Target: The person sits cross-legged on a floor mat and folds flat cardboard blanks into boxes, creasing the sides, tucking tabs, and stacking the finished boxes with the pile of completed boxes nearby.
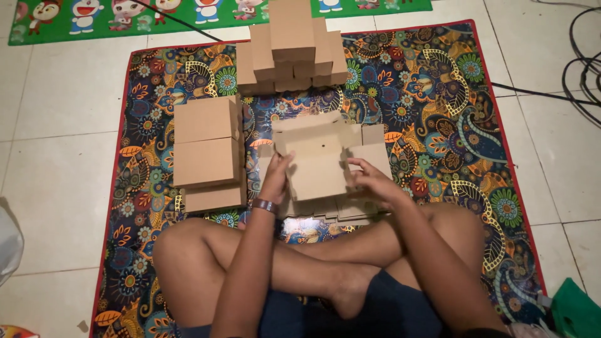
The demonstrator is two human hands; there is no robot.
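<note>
A half-folded cardboard box [316, 159] is gripped at its left edge by the left hand [277, 175] and at its right by the right hand [369, 181], above flat blanks [338, 209] on the patterned mat [438, 112]; finished boxes [291, 47] are stacked beyond.

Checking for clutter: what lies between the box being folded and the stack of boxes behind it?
In the head view, only bare patterned mat lies between the half-folded box and the stack.
</note>
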